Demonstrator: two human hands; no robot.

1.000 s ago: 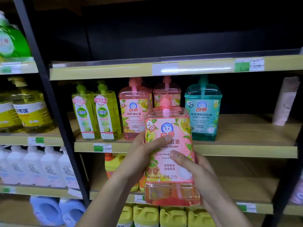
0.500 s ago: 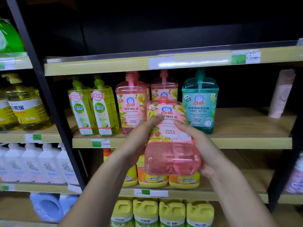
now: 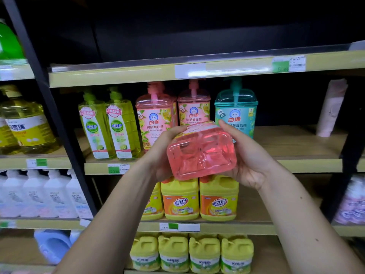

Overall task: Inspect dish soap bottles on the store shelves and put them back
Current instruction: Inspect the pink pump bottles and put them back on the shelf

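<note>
Here, pink bottle [image 3: 201, 151] tipped, pump hidden, both hands.

Tilted bottle [image 3: 201, 153] between both hands, before shelf [image 3: 296, 163] bottles, above jugs [image 3: 199, 198].

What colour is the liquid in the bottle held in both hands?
Translucent pink, clearest through the tilted bottle base in the head view.

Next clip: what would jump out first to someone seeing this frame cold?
The pink soap bottle at centre, tipped so its base faces the camera, gripped by the left hand and right hand. Behind it, two matching pink bottles and a teal bottle stand on the middle shelf.
</note>
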